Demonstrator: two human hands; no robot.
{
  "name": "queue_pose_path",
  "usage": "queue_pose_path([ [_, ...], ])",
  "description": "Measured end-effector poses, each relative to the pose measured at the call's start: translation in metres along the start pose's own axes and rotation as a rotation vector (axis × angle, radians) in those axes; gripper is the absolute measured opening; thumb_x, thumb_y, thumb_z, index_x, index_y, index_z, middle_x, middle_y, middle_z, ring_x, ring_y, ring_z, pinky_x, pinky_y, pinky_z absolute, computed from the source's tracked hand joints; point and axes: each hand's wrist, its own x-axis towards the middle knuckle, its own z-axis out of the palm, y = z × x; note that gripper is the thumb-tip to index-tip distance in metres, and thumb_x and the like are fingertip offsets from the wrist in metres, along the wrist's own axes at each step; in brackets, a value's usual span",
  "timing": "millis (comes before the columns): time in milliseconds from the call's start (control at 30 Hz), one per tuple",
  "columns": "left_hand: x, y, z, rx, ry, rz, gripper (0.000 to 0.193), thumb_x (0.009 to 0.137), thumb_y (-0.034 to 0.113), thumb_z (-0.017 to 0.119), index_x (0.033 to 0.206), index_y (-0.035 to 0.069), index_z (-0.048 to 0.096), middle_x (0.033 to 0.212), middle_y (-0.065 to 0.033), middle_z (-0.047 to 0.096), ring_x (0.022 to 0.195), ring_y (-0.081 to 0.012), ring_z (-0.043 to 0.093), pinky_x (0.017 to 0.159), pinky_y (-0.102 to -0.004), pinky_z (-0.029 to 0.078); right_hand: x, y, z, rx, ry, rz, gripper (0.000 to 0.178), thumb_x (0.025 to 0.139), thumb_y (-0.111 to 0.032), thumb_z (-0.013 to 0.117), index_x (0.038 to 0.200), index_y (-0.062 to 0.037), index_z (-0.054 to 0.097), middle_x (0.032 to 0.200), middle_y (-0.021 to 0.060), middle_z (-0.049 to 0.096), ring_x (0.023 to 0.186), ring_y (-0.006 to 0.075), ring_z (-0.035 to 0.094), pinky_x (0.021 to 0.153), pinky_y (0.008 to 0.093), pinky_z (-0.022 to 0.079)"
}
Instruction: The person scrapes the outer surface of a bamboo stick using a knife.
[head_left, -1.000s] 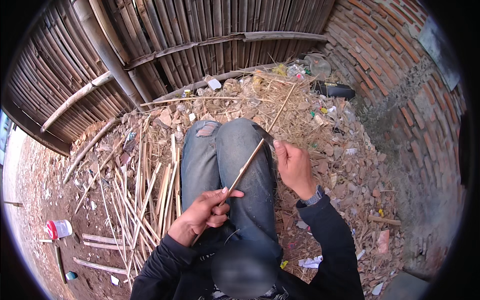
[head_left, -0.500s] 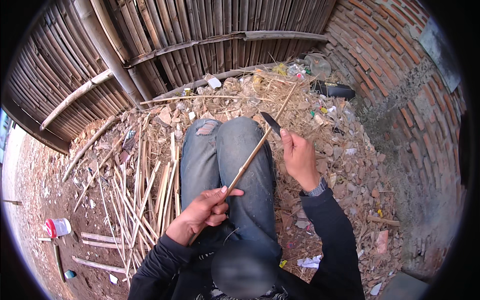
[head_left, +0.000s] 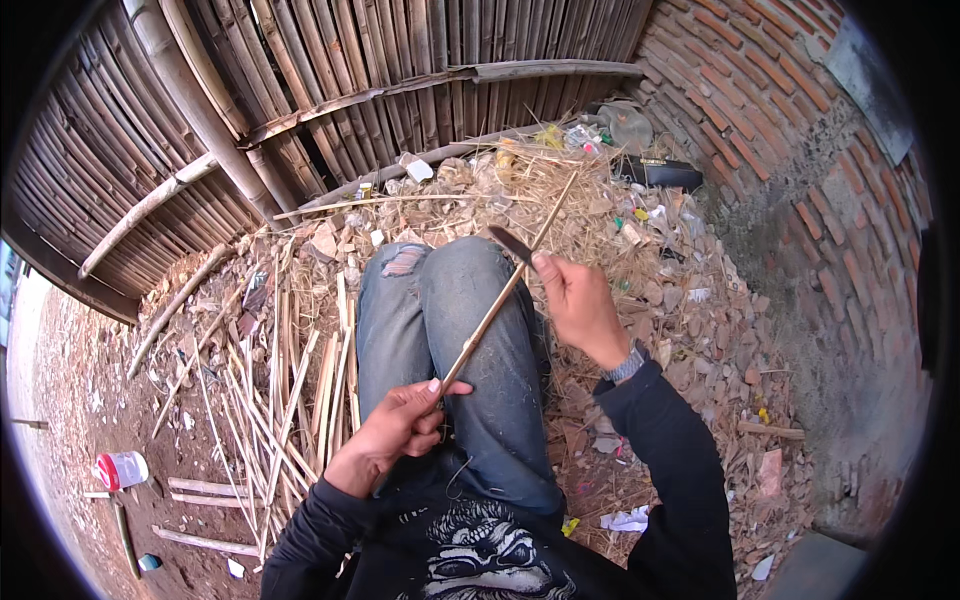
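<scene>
A long, thin bamboo strip [head_left: 492, 315] slants across my jeans, its far tip beyond my knees. My left hand [head_left: 400, 420] is closed around its near part, above my lap. In my right hand [head_left: 580, 308] is a knife [head_left: 512, 243] with a dark blade, the fist closed on its handle, which the fingers hide. The blade lies across the strip in its far half, pointing up and left. Whether the edge bites into the strip, I cannot tell. To the left of my legs lies a loose pile of split bamboo strips [head_left: 265, 415].
A bamboo slat wall [head_left: 400, 110] stands ahead, and a brick wall [head_left: 800, 160] rises on the right. Rubble and dry straw [head_left: 540, 170] cover the ground between. A black case-like object [head_left: 658, 174] lies near the corner. At far left sits a red-and-white tub [head_left: 122, 470].
My right hand and the knife have shifted slightly left, the blade still across the strip. My left hand keeps its hold. The whole view has moved a little.
</scene>
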Motion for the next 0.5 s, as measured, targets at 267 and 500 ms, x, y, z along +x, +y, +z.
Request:
queue_pose_path([
  [267, -0.011, -0.001, 0.002, 0.240, 0.106, 0.044, 0.047, 0.111, 0.038, 0.049, 0.134, 0.000, 0.063, 0.061, 0.0070, 0.029, 0.047, -0.0058, 0.028, 0.043, -0.0248, 0.023, 0.041, 0.025, -0.031, -0.065, 0.133, -0.097, 0.054, 0.111, -0.036, 0.049, 0.074, 0.0011, 0.060, 0.053, 0.0184, 0.049, 0.046, 0.0347, 0.051, 0.048, 0.0439, 0.037],
  [500, -0.006, -0.003, 0.001, 0.136, 0.081, 0.036, 0.044, 0.112, 0.035, 0.049, 0.133, 0.000, 0.064, 0.061, 0.0077, 0.028, 0.047, -0.0052, 0.025, 0.043, -0.0251, 0.020, 0.045, 0.035, -0.035, -0.143, 0.038, -0.142, 0.055, 0.111, -0.036, 0.049, 0.072, 0.0019, 0.059, 0.051, 0.0187, 0.047, 0.044, 0.0337, 0.049, 0.047, 0.0435, 0.036],
])
